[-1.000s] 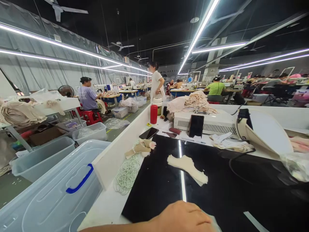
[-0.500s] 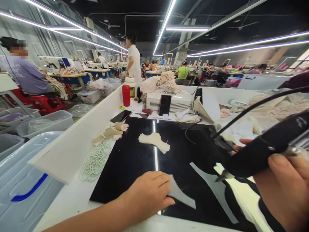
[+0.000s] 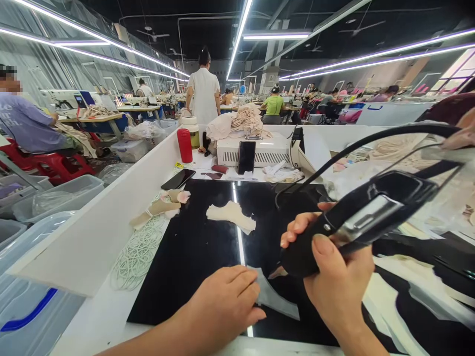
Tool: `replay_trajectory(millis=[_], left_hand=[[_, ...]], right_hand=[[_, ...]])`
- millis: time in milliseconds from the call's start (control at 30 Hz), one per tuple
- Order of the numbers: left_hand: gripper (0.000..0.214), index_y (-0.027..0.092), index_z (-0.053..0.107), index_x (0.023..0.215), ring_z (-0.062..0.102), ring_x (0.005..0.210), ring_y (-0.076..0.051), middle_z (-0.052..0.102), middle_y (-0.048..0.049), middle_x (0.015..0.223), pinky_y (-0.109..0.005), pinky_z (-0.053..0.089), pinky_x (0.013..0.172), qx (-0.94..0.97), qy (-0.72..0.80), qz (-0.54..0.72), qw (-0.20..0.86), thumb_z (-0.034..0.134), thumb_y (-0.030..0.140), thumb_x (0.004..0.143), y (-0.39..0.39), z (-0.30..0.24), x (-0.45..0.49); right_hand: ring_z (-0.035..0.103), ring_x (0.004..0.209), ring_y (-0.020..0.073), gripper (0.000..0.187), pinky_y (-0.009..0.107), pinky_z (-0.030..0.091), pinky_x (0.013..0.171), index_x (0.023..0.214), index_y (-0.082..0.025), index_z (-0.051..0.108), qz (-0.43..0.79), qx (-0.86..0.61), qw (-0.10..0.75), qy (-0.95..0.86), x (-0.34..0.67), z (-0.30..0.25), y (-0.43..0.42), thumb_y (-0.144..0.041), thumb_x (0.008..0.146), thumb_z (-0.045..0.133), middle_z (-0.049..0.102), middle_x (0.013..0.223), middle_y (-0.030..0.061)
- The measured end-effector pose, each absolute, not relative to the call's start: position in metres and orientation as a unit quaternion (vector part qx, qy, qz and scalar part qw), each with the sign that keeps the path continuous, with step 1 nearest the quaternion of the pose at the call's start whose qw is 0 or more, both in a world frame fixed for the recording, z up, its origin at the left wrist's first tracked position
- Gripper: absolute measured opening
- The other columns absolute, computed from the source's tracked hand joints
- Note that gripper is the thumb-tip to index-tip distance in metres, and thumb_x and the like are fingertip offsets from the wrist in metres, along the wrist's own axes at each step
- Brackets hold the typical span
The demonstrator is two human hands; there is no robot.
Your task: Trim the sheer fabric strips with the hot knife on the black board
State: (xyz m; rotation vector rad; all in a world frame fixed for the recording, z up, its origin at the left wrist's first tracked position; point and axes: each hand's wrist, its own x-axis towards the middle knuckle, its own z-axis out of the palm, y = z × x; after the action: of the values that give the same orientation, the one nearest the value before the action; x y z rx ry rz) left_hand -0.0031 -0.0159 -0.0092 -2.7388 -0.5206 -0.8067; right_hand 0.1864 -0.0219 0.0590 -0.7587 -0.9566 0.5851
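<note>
My left hand rests with curled fingers on a thin pale fabric piece that lies on the glossy black work mat. My right hand is wrapped round a black corded hand tool, whose metal tip points down at the fabric piece, close to my left fingers. The tool's black cable arcs up and to the right. A second cream fabric piece lies farther back on the mat.
A pile of white elastic loops and a beige bundle lie left of the mat. Behind stand a phone, red bottle, white machine box and fabric stack. Clear plastic bins sit left. People work at distant tables.
The view swung right and down. My right hand came in with the black tool and moved left, lowering its tip to the fabric piece under my left hand.
</note>
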Motion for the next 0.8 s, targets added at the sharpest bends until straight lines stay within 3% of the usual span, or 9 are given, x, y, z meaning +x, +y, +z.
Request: replay_trajectory(millis=[333,500,800], left_hand=[[0.037,0.011,0.072,0.11,0.07,0.118,-0.017,0.078,-0.0061,0.118,-0.028,0.053,0.111,-0.943,-0.177,-0.26,0.106,0.054,0.043,0.113,-0.017,-0.011,-0.003],[0.036,0.013,0.071,0.113,0.07,0.119,-0.018,0.077,-0.0071,0.123,-0.028,0.056,0.105,-0.947,-0.19,-0.242,0.092,0.06,0.047,0.11,-0.018,-0.011,-0.004],[0.037,0.012,0.07,0.117,0.07,0.12,-0.019,0.077,-0.0074,0.127,-0.03,0.059,0.102,-0.946,-0.193,-0.249,0.078,0.053,0.045,0.113,-0.019,-0.011,-0.005]], right_hand=[[0.065,0.067,0.0164,0.042,0.033,0.06,0.062,0.125,-0.03,0.058,0.269,-0.355,0.777,-0.445,0.177,0.05,-0.009,-0.038,0.092,0.084,0.066,0.089,-0.0028],[0.065,0.066,0.016,0.041,0.034,0.061,0.062,0.124,-0.03,0.057,0.265,-0.359,0.777,-0.444,0.177,0.046,-0.008,-0.037,0.093,0.084,0.067,0.089,-0.003],[0.064,0.066,0.0166,0.038,0.033,0.057,0.061,0.121,-0.029,0.057,0.249,-0.375,0.778,-0.438,0.176,0.047,-0.007,-0.036,0.094,0.082,0.066,0.087,-0.003]])
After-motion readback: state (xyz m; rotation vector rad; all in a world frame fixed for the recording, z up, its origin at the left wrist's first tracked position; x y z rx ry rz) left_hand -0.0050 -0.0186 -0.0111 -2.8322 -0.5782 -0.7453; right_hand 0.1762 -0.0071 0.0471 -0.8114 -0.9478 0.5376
